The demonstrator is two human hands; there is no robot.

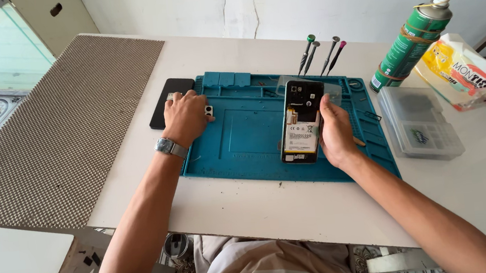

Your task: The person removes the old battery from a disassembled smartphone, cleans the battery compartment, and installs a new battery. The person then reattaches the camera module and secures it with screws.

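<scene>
An opened smartphone (302,121) with its back removed, battery and black board showing, lies on a teal repair mat (249,136). My right hand (335,133) grips the phone along its right edge. At the mat's left edge my left hand (185,117), a metal watch on its wrist, rests with fingers closed over a small silver part (209,110). A black back cover (165,100) lies on the table, partly under that hand.
Several precision screwdrivers (321,55) stand along the mat's far edge. A green spray can (411,41), a yellow-white packet (461,70) and a clear plastic parts box (419,121) sit at the right. A grey textured mat (60,129) covers the left.
</scene>
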